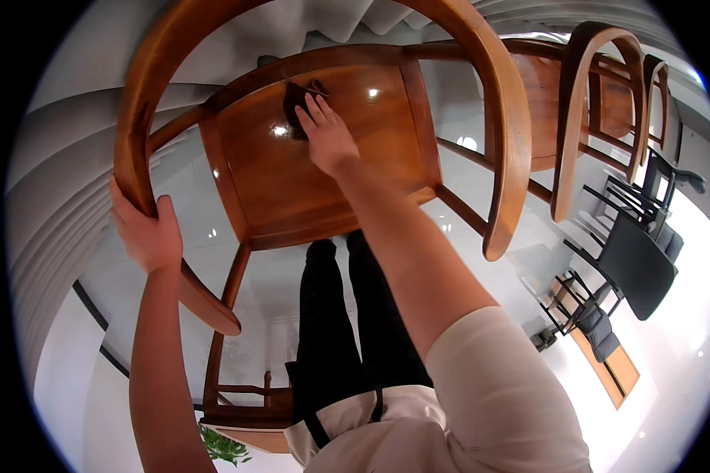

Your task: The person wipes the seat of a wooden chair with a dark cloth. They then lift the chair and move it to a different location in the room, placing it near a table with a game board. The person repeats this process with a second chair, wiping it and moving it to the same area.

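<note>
A wooden armchair (497,136) with a curved top rail and a glossy flat seat (367,142) stands before me. My left hand (148,227) is wrapped around its left armrest, thumb on the inner side. On the seat, towards the back, lies a dark brown cloth (294,109) with a loop or cord beside it. My right hand (329,131) rests on the cloth's right edge with the fingers stretched out and slightly apart. The palm side and whatever lies under the fingers are hidden.
Grey curtains (65,165) hang at the left and behind the chair. More wooden armchairs (568,130) stand in a row to the right. Black chairs (636,266) are farther right. Behind me at lower left are wooden furniture (248,417) and a green plant (222,444).
</note>
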The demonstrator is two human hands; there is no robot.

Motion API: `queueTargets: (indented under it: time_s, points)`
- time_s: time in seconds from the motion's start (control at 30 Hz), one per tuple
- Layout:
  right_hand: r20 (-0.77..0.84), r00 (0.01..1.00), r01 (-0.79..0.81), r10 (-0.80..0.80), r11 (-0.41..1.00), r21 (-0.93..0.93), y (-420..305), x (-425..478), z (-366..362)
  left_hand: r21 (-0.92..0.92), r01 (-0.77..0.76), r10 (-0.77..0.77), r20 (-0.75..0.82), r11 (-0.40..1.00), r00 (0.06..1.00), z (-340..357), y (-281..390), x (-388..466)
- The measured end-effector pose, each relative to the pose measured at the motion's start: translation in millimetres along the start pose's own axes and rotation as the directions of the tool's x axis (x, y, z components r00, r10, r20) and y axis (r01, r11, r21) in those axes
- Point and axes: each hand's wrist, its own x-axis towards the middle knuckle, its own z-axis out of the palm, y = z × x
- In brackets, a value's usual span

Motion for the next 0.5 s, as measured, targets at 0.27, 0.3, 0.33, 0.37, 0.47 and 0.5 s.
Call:
queueTargets:
  time_s: [0.27,0.3,0.33,0.37,0.47,0.5]
  points:
    - [-0.260,0.757,-0.542,0.599,0.798,0.262,139,-57,-37,0.020,0.066,-0.067,0.021,0.998,0.998,-5,2,-3]
    - [-0.194,0.736,-0.567,0.649,0.747,0.347,136,-56,-43,0.021,0.069,-0.070,0.029,0.997,0.997,-5,3,-2]
    - [-0.225,0.728,-0.580,0.647,0.757,0.300,134,-51,-40,0.023,0.074,-0.075,0.036,0.997,0.997,-6,3,-2]
    - [-0.255,0.722,-0.592,0.643,0.766,0.253,130,-44,-34,0.026,0.080,-0.082,0.043,0.996,0.996,-7,3,-3]
    - [-0.316,0.777,-0.541,0.545,0.834,0.107,98,-13,-21,-0.004,0.083,-0.083,0.044,0.997,0.996,-6,6,-2]
    - [-0.287,0.822,-0.480,0.491,0.870,0.115,77,1,-23,0.001,0.081,-0.081,0.041,0.997,0.996,-6,5,-2]
